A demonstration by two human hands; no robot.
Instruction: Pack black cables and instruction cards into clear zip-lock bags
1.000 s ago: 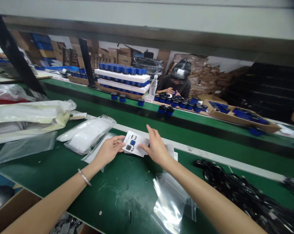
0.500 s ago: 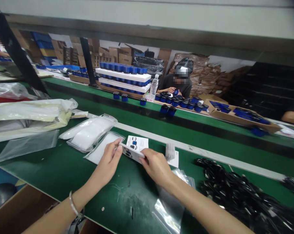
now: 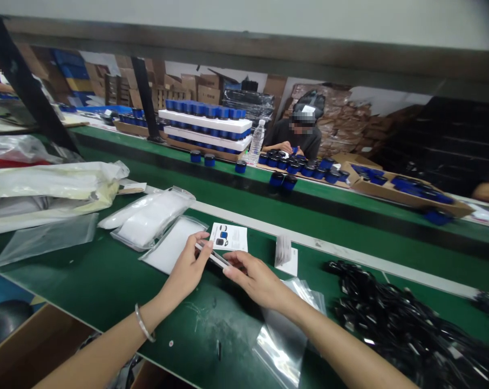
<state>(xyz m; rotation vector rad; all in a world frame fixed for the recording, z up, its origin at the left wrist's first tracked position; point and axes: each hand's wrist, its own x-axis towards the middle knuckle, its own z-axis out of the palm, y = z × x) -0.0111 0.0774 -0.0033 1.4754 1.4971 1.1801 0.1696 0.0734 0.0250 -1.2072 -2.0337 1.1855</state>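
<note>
My left hand (image 3: 194,258) pinches one end of a thin stack of white leaflets (image 3: 213,256), now seen almost edge-on. At the opposite end, my right hand (image 3: 252,276) has its thumb and fingers closed on the stack. Just behind it lies a printed leaflet (image 3: 232,237) with pictures of blue and black devices. To the right stands another small batch of folded leaflets (image 3: 284,253). Clear plastic bags (image 3: 280,348) lie beneath my right forearm, and a bag with white contents (image 3: 171,244) is beside my left hand.
Tangled black cables (image 3: 398,324) cover the right of the green bench. Packed white bags (image 3: 153,219) lie left. Across the bench, a co-worker (image 3: 299,135) handles a blue item behind rows of blue-and-black jars (image 3: 305,168). A water bottle (image 3: 257,142) stands near stacked trays (image 3: 206,125).
The leaflet stack has tipped from showing its printed face to nearly edge-on. Both hands have shifted slightly, and my right fingers have changed position on its end.
</note>
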